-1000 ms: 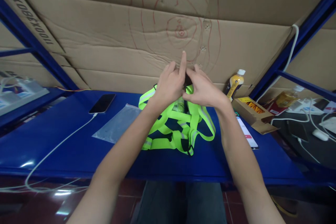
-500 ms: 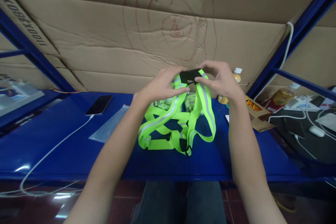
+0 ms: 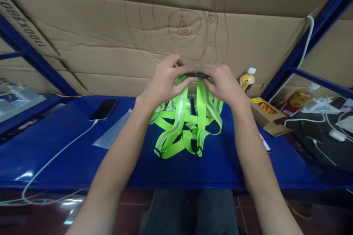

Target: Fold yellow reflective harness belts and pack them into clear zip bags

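Note:
A neon-green reflective vest (image 3: 180, 112) made of straps with silver stripes hangs from both my hands, its lower loops lying on the blue table (image 3: 220, 169). My left hand (image 3: 168, 79) pinches the left end of the vest's black top piece (image 3: 197, 75), thumb below and fingers above. At the right end, my right hand (image 3: 219, 82) grips the same piece between thumb and fingers. The black piece now appears as a thin edge-on strip. Behind the straps, clear bags with more green material (image 3: 171, 106) are partly hidden.
On the left lie a phone (image 3: 103, 109) with a white cable and a clear plastic bag (image 3: 113, 130). To the right are a yellow drink bottle (image 3: 247, 79), an open cardboard box (image 3: 268, 115) and a second bottle (image 3: 298, 99). A cardboard wall (image 3: 110, 58) closes the back.
The black top piece has tilted from facing me to edge-on. My right hand has shifted slightly left and down, and the straps have drawn narrower.

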{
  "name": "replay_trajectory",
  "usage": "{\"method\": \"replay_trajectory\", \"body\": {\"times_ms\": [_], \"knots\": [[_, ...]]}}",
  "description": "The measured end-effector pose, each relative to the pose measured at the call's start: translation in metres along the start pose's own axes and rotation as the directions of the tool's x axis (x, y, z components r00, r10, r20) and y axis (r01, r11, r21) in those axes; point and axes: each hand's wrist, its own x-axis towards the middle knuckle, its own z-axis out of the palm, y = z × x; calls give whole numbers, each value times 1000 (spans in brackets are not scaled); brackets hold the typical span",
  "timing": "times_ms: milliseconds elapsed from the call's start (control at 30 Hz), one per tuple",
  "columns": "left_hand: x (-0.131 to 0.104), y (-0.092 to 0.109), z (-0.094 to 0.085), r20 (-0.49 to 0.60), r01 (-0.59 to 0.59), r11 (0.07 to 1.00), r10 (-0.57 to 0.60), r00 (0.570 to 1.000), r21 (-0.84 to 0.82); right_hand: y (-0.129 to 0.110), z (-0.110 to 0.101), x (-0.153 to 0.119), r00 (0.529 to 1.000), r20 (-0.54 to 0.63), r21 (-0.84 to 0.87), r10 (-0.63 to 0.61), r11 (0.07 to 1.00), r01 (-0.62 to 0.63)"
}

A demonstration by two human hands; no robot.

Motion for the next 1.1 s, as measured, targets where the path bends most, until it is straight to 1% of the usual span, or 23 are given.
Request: {"method": "replay_trajectory", "body": {"times_ms": [100,167,200,267,300,367,433,500,567,633,733,800,867,933,967,1033,1100], "knots": [[3,-3,0,-9,109,987,-111,994,-120,-1,9,2,996,-86,-20,-14,1000,13],[4,-9,1,39,206,953,-202,979,-223,-3,12,3,988,-152,-38,-25,999,19],[5,-13,1,75,248,926,-236,969,-286,-4,13,3,986,-163,-40,-31,999,25],[4,-20,0,137,296,861,-263,955,-413,-6,12,2,990,-133,-13,-49,999,48],[3,-23,0,150,299,834,-259,954,-464,-7,11,1,993,-100,18,-56,998,58],[2,-24,-1,139,270,809,-232,963,-522,-7,6,0,999,-12,97,-46,994,47],[1,-22,-1,123,225,812,-188,974,-539,-5,1,-1,994,105,152,-4,988,-12],[2,-18,2,116,192,817,-153,981,-544,-2,-2,-2,977,211,160,35,985,-70],[3,-16,6,136,184,819,-131,982,-543,2,-3,-1,968,247,148,45,985,-83],[3,-19,9,194,209,819,-121,973,-534,4,-3,-1,974,227,137,29,989,-61],[0,-28,9,346,298,793,-117,931,-531,1,-3,0,982,187,108,1,994,-21],[-3,-35,7,429,379,742,-137,893,-552,-5,-3,0,988,152,87,0,996,-13],[-6,-39,3,484,462,649,-162,860,-604,-12,-2,0,994,109,79,3,997,-12],[-8,-41,-1,495,499,567,-177,851,-655,-20,0,1,998,69,74,10,997,-15],[-8,-41,-3,484,497,553,-183,856,-669,-23,1,2,998,63,73,10,997,-14],[-8,-40,-7,439,468,579,-201,876,-668,-27,3,3,997,73,87,-7,996,0],[-6,-39,-9,399,436,616,-208,893,-656,-25,4,4,994,94,139,-53,990,40]]}}
